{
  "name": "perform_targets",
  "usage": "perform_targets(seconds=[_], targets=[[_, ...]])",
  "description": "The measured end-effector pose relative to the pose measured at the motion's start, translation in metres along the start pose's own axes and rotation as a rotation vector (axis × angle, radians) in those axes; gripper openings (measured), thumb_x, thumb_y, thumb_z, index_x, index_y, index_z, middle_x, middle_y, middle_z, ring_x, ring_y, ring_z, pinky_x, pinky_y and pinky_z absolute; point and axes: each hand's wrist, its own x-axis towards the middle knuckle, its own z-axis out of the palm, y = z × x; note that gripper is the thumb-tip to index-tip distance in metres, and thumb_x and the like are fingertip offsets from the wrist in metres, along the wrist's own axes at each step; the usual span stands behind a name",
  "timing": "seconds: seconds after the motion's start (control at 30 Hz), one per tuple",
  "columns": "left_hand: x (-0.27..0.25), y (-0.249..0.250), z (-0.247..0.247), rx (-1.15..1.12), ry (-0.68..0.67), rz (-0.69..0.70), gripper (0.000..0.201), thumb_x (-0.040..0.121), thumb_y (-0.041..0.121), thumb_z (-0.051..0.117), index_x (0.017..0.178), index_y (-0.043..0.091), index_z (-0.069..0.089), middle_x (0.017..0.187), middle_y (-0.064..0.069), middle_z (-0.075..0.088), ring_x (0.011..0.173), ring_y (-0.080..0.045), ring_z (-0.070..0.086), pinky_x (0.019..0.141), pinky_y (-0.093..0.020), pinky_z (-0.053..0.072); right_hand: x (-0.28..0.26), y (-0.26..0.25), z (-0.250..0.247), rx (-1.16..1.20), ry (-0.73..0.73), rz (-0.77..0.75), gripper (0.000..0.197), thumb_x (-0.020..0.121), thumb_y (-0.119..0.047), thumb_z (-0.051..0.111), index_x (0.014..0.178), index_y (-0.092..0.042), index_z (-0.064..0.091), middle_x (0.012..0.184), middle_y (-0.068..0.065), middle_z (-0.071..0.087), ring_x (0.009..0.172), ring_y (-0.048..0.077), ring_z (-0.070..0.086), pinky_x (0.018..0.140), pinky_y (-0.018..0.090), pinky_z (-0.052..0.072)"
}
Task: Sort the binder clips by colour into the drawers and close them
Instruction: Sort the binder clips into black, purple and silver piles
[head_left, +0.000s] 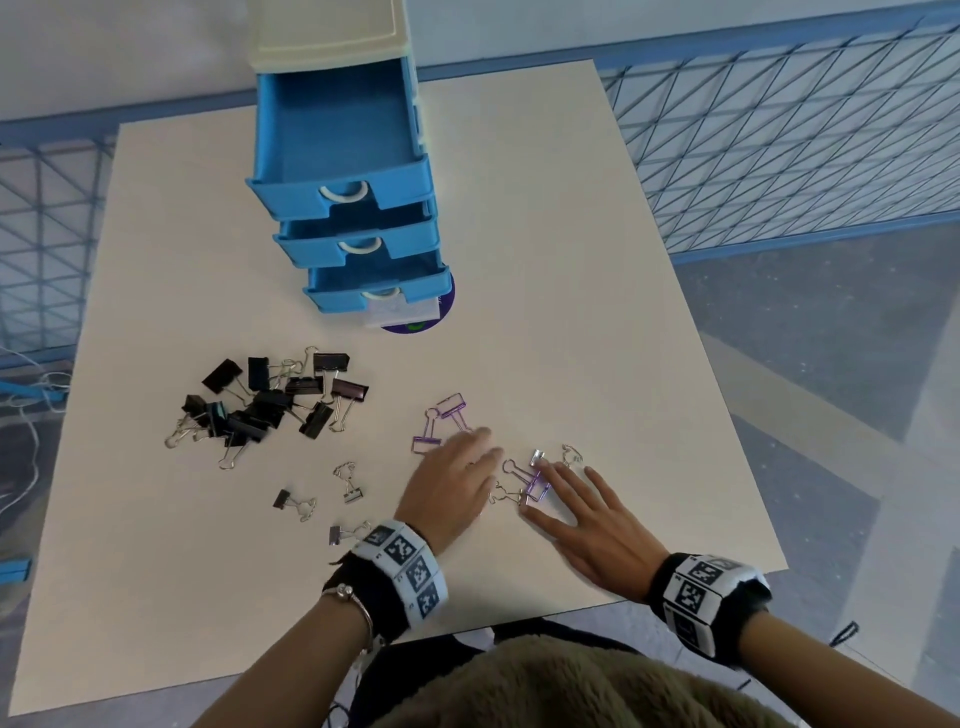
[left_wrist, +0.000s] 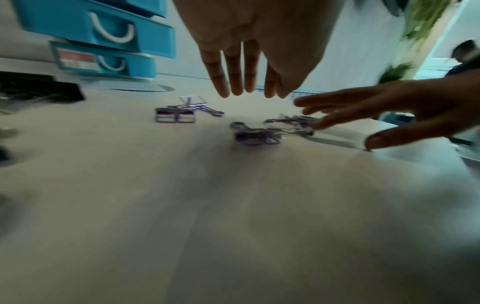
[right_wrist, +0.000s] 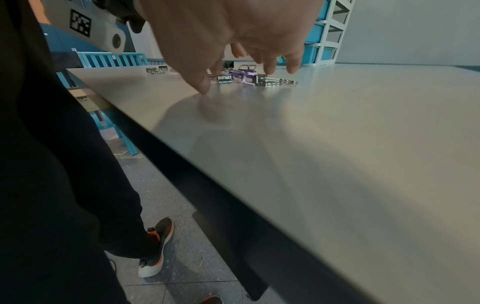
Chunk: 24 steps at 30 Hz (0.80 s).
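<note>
Two bare hands low over pale beige counter (head_left: 571, 260), near its front edge. Left hand (head_left: 452, 480) palm down, fingers straight and close together, holding nothing; grip relaxed, hovering above surface per left wrist view. Right hand (head_left: 592, 525) palm down, fingers spread, holding nothing; fingertips (head_left: 545, 470) at or on small cluster of purple and silver wire-handled binder clips (head_left: 532, 480) lying between both hands; contact cannot be told for sure. Thumb tip touching counter in right wrist view. Two more purple metal binder clips (head_left: 441, 423) just beyond left hand's fingertips, flat on counter. Heap of black binder clips with silver wire handles (head_left: 270, 400) well to left of left hand, farther back. Three stray small clips (head_left: 322, 504) just left of left wrist, colours unclear, dark or silver. Blue plastic three-drawer unit with cream frame (head_left: 343, 182) well beyond both hands, all three drawers pulled out, white loop handles facing forward; top drawer interior bare, lower two mostly hidden. Marker-printed wristbands (head_left: 410, 566) on both wrists.
</note>
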Motion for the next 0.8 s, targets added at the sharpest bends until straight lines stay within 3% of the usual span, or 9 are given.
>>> perform_targets(seconds=[0.07, 0.17, 0.23, 0.33, 0.43, 0.5, 0.6, 0.7, 0.8], targets=[[-0.003, 0.018, 0.008, -0.033, -0.03, 0.102, 0.032, 0.08, 0.022, 0.04, 0.098, 0.013, 0.065, 0.108, -0.005, 0.066, 0.097, -0.015, 0.053, 0.072, -0.027, 0.051, 0.0, 0.0, 0.001, 0.011, -0.001, 0.009, 0.05, 0.086, -0.028, 0.039, 0.135, -0.031, 0.038, 0.144, 0.025, 0.037, 0.13, 0.035, 0.043, 0.1, 0.052, 0.042], [-0.007, 0.028, 0.017, 0.006, -0.149, 0.184, 0.032, 0.077, 0.02, 0.047, 0.102, 0.013, 0.065, 0.106, -0.002, 0.068, 0.095, -0.016, 0.064, 0.072, -0.024, 0.055, 0.0, 0.001, 0.002, 0.017, -0.01, 0.014, 0.051, 0.085, -0.029, 0.039, 0.136, -0.031, 0.036, 0.143, 0.026, 0.038, 0.131, 0.036, 0.042, 0.101, 0.052, 0.044], [-0.007, 0.024, 0.017, 0.034, -0.199, 0.181, 0.037, 0.068, 0.021, 0.06, 0.104, 0.015, 0.065, 0.105, 0.001, 0.068, 0.094, -0.013, 0.065, 0.074, -0.022, 0.054, 0.0, 0.002, 0.003, 0.018, -0.009, 0.017, 0.051, 0.086, -0.031, 0.038, 0.136, -0.032, 0.036, 0.142, 0.026, 0.039, 0.131, 0.036, 0.042, 0.103, 0.05, 0.043], [-0.002, 0.01, 0.01, 0.06, -0.245, 0.085, 0.051, 0.062, 0.015, 0.073, 0.111, 0.01, 0.06, 0.112, -0.004, 0.065, 0.099, -0.017, 0.063, 0.08, -0.024, 0.052, 0.0, 0.004, 0.006, 0.005, 0.013, 0.027, 0.046, 0.094, -0.033, 0.024, 0.139, -0.034, 0.029, 0.142, 0.026, 0.038, 0.133, 0.036, 0.037, 0.107, 0.046, 0.026], [0.005, -0.005, 0.002, 0.055, -0.321, -0.006, 0.05, 0.083, 0.005, 0.051, 0.132, 0.002, 0.039, 0.138, -0.015, 0.043, 0.123, -0.028, 0.045, 0.1, -0.038, 0.039, -0.001, 0.004, 0.008, 0.011, -0.008, 0.047, 0.048, 0.094, -0.035, 0.022, 0.142, -0.033, 0.022, 0.144, 0.026, 0.035, 0.134, 0.035, 0.028, 0.106, 0.044, 0.021], [0.007, -0.015, -0.001, 0.057, -0.286, -0.061, 0.048, 0.087, 0.003, 0.044, 0.134, 0.0, 0.036, 0.142, -0.016, 0.039, 0.127, -0.029, 0.041, 0.103, -0.041, 0.036, -0.001, 0.002, 0.008, 0.026, -0.028, 0.059, 0.049, 0.095, -0.036, 0.009, 0.142, -0.032, 0.021, 0.144, 0.027, 0.034, 0.135, 0.034, 0.022, 0.109, 0.043, 0.016], [0.001, -0.026, -0.008, 0.008, -0.216, -0.062, 0.047, 0.075, -0.003, 0.056, 0.122, -0.001, 0.05, 0.129, -0.018, 0.053, 0.114, -0.031, 0.054, 0.092, -0.042, 0.049, 0.0, 0.0, 0.008, 0.025, -0.026, 0.074, 0.053, 0.093, -0.037, 0.004, 0.142, -0.032, 0.021, 0.146, 0.027, 0.03, 0.136, 0.035, 0.018, 0.11, 0.044, 0.013], [-0.026, -0.02, -0.008, -0.064, -0.114, 0.021, 0.044, 0.07, -0.002, 0.06, 0.114, 0.001, 0.057, 0.12, -0.016, 0.06, 0.104, -0.028, 0.061, 0.084, -0.039, 0.055, 0.0, -0.001, 0.009, 0.023, 0.0, 0.107, 0.049, 0.094, -0.038, 0.015, 0.143, -0.033, 0.02, 0.147, 0.025, 0.022, 0.135, 0.038, 0.017, 0.107, 0.047, 0.017], [-0.059, -0.002, -0.001, -0.082, -0.164, 0.115, 0.042, 0.073, 0.016, 0.045, 0.114, 0.009, 0.054, 0.116, -0.011, 0.064, 0.102, -0.021, 0.06, 0.077, -0.028, 0.056, 0.001, -0.001, 0.011, 0.019, -0.025, 0.123, 0.05, 0.094, -0.044, 0.017, 0.143, -0.033, 0.018, 0.146, 0.025, 0.02, 0.135, 0.039, 0.017, 0.106, 0.046, 0.019]])
